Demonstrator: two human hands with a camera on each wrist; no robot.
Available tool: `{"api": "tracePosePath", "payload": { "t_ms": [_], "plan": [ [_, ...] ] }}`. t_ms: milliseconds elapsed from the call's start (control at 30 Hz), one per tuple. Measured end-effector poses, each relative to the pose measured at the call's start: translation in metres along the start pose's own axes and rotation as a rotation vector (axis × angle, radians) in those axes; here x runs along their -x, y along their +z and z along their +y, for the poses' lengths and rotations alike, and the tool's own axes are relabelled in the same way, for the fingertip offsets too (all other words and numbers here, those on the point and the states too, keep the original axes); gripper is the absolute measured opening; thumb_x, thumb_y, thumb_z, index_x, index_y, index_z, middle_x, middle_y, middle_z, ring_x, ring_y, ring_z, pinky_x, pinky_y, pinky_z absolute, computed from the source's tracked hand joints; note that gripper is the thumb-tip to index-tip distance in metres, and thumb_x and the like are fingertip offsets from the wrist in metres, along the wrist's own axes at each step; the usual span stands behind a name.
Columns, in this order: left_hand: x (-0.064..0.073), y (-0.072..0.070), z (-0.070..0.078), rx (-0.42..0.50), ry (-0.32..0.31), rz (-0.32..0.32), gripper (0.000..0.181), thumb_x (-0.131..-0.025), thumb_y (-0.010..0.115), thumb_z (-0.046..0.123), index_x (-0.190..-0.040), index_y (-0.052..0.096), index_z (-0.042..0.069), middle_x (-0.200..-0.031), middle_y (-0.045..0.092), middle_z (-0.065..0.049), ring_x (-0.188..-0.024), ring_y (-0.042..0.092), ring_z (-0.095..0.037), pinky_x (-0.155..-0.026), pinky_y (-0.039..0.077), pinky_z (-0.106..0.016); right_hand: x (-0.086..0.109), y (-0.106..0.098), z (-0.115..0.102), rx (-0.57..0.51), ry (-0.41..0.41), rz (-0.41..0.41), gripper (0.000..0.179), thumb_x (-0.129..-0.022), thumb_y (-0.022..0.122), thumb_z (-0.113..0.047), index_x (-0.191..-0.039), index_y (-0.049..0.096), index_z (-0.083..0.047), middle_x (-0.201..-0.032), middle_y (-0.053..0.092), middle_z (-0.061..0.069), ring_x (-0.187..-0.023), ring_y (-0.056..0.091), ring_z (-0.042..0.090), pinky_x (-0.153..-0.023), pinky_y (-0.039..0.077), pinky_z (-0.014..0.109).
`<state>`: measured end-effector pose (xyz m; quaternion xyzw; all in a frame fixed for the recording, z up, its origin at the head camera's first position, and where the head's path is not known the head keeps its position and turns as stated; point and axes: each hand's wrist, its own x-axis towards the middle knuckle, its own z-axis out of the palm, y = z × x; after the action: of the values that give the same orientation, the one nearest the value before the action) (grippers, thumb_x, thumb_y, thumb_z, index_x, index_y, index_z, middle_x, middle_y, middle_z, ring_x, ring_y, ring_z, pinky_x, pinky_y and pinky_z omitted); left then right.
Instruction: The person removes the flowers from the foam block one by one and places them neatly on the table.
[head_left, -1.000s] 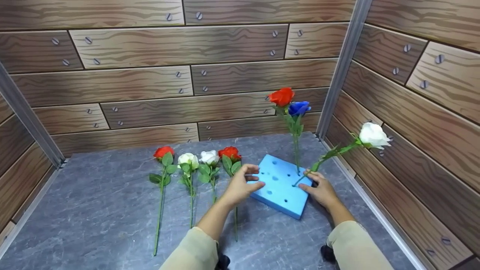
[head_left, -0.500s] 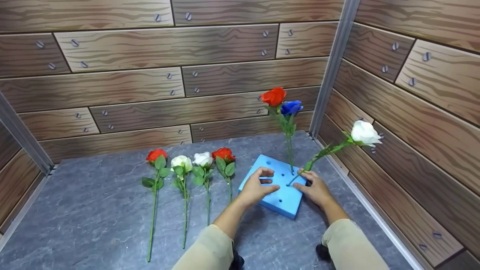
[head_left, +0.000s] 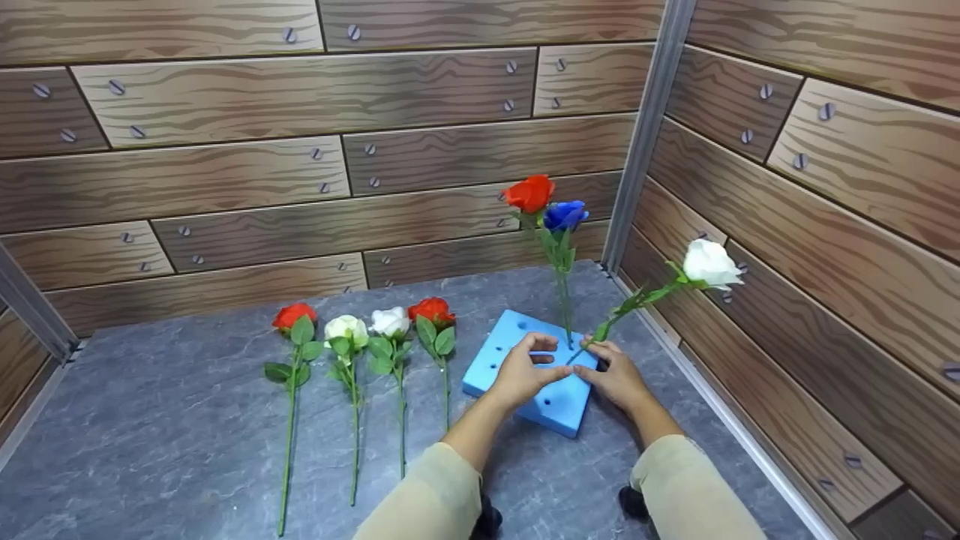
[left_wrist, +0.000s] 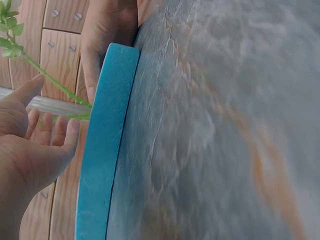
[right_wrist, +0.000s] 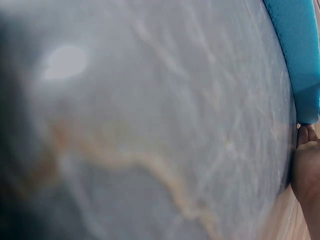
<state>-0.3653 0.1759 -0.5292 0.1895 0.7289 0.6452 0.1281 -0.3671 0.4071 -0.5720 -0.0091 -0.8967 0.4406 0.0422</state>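
White rose (head_left: 710, 264) leaning from a blue block (head_left: 572, 396)
My left hand (head_left: 527, 369) curves empty beside its stem (head_left: 579, 352); my right hand (head_left: 621, 380), fingers unclenched, touches the block, probably steadying it.

Matt blue foam block (head_left: 571, 399) on a glossy, marble-look surface (head_left: 172, 420)

Roses (head_left: 710, 264) look like cloth, their stems (head_left: 288, 442) plastic; smooth wood-grain panels (head_left: 247, 97) line the far edge, a dull metal post (head_left: 649, 135) the far right corner; sleeves (head_left: 690, 487) are matt cloth.
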Motion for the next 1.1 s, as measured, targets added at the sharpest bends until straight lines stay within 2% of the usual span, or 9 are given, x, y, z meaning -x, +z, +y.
{"api": "tracePosePath", "payload": {
  "t_ms": [267,433,533,700,867,1100],
  "plan": [
    [-0.012,0.009,-0.007,0.059,-0.033,0.023,0.054,-0.097,0.085,0.020,-0.143,0.060,0.009,-0.150,0.062,-0.014,-0.139,0.063,-0.029,-0.105,0.062,-0.039,0.001,0.001,0.000,0.014,-0.008,0.014,0.073,-0.099,0.080,-0.044,-0.158,0.056,-0.009,-0.170,0.043,0.020,-0.161,0.036,0.045,-0.132,0.033,0.061],
    [-0.016,0.014,-0.011,0.115,-0.035,-0.006,0.050,-0.099,0.081,0.017,-0.145,0.060,0.010,-0.152,0.061,-0.014,-0.141,0.062,-0.028,-0.107,0.062,-0.038,0.000,0.001,0.001,0.011,-0.017,0.031,0.069,-0.100,0.080,-0.039,-0.157,0.057,-0.008,-0.168,0.046,0.021,-0.160,0.038,0.046,-0.132,0.033,0.061],
    [-0.016,0.016,-0.013,0.108,-0.023,-0.009,0.049,-0.100,0.081,0.017,-0.144,0.061,0.009,-0.151,0.062,-0.015,-0.142,0.061,-0.029,-0.107,0.061,-0.039,0.002,0.000,0.000,0.007,-0.025,0.033,0.069,-0.099,0.081,-0.038,-0.157,0.057,-0.008,-0.168,0.046,0.021,-0.160,0.038,0.046,-0.132,0.034,0.061],
    [-0.016,0.021,-0.013,0.041,-0.023,0.007,0.049,-0.099,0.082,0.019,-0.143,0.062,0.009,-0.149,0.064,-0.014,-0.143,0.060,-0.031,-0.113,0.058,-0.041,0.003,0.000,0.000,-0.007,-0.038,0.029,0.066,-0.100,0.081,-0.032,-0.156,0.057,-0.007,-0.168,0.046,0.020,-0.159,0.039,0.046,-0.132,0.034,0.061],
    [-0.017,0.029,-0.011,-0.086,-0.014,0.040,0.045,-0.100,0.081,0.017,-0.141,0.064,0.010,-0.144,0.069,-0.010,-0.136,0.066,-0.028,-0.114,0.057,-0.038,0.001,0.000,0.000,-0.034,-0.025,0.022,0.060,-0.103,0.077,-0.022,-0.157,0.056,-0.007,-0.170,0.044,0.019,-0.160,0.037,0.045,-0.132,0.034,0.061],
    [-0.017,0.038,-0.012,-0.214,0.003,0.136,0.024,-0.101,0.079,0.019,-0.125,0.073,0.014,-0.127,0.077,-0.004,-0.124,0.072,-0.021,-0.106,0.060,-0.034,0.002,0.000,0.000,-0.019,-0.015,0.022,0.063,-0.101,0.079,-0.027,-0.157,0.056,-0.006,-0.171,0.043,0.019,-0.163,0.033,0.045,-0.134,0.029,0.060]
  ]
}}
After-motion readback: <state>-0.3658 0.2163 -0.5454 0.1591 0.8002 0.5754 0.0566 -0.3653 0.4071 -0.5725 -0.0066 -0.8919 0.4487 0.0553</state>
